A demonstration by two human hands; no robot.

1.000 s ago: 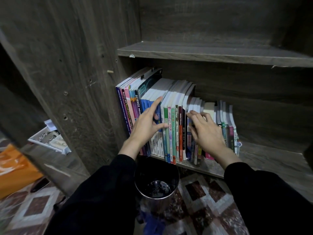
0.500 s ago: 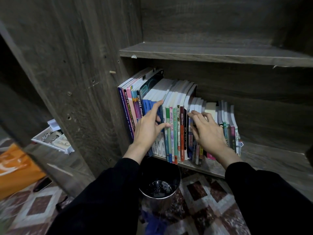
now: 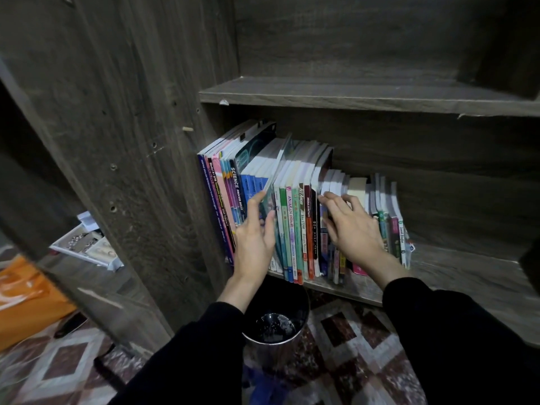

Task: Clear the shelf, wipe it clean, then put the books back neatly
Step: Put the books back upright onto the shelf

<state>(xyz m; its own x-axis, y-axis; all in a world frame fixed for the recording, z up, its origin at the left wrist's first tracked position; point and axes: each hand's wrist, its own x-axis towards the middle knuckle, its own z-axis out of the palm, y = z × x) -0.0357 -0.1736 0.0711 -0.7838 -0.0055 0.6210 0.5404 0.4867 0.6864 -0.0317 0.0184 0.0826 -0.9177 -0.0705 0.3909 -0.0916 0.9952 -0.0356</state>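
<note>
The right hand (image 3: 352,229) hides the lower spines of several short books (image 3: 336,181).
</note>
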